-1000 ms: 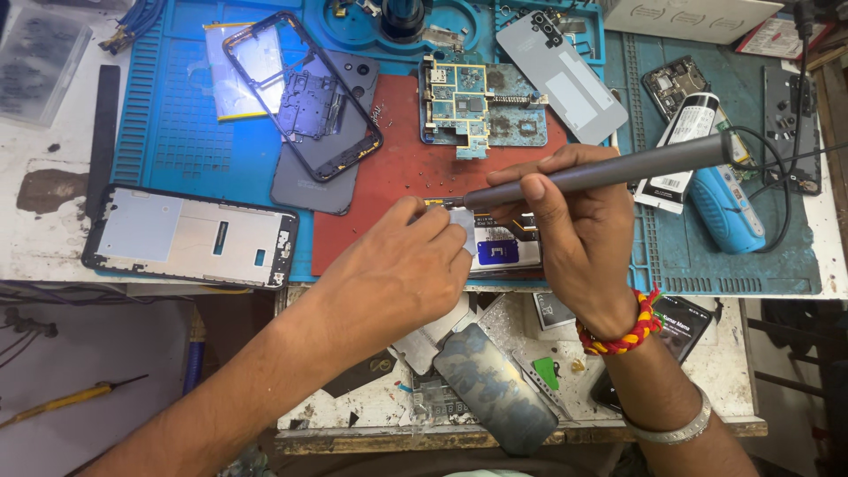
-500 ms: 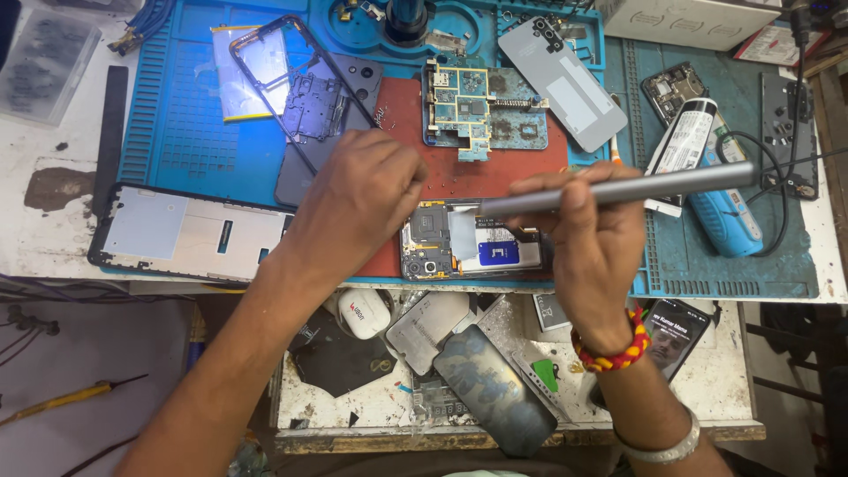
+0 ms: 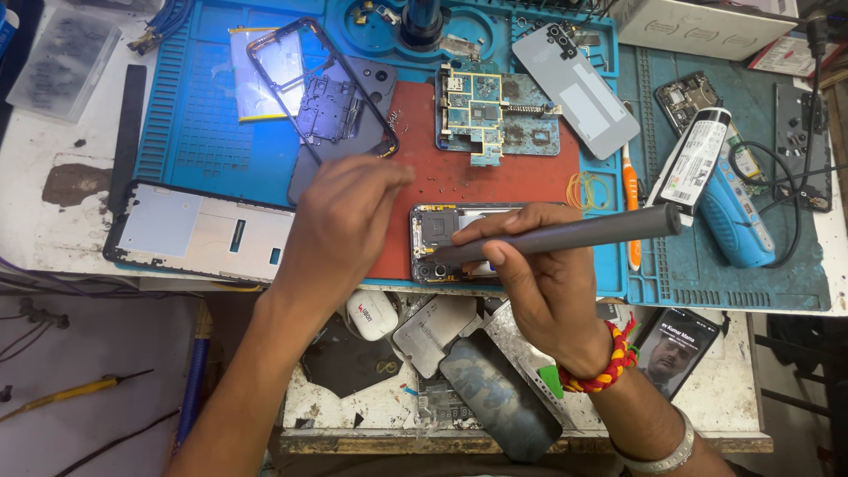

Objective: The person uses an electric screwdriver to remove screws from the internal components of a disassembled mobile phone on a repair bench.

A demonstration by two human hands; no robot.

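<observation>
right hand (image 3: 552, 291): fingers are wrapping closed around the long dark grey cylindrical metal screwdriver (image 3: 565, 236), tip pointing left onto the phone's camera corner.
left hand (image 3: 340, 225): hovering over the red mat just left of the phone, fingers are curling loosely, fingertips pinched; cannot tell if anything tiny is between them.
work piece: opened black-framed rectangular phone body (image 3: 459, 243), lying flat on the near edge of the red rubber mat (image 3: 495, 177), half covered by the right hand.
handling (judgement): light, stiff at the frame, fragile inside — exposed boards and a thin shield. Best held by the long side edges, not the open middle.
screwdriver handling (judgement): smooth matte barrel, rigid, a bit slippery; pen grip near the tip is giving control.
mat: soft, grippy, tiny loose screws scattered on it.
far side: bare green-blue circuit board (image 3: 481, 115), empty black phone frame (image 3: 322, 88), grey back cover (image 3: 574, 88).
counter (image 3: 53, 203): white, stained, worn.
</observation>
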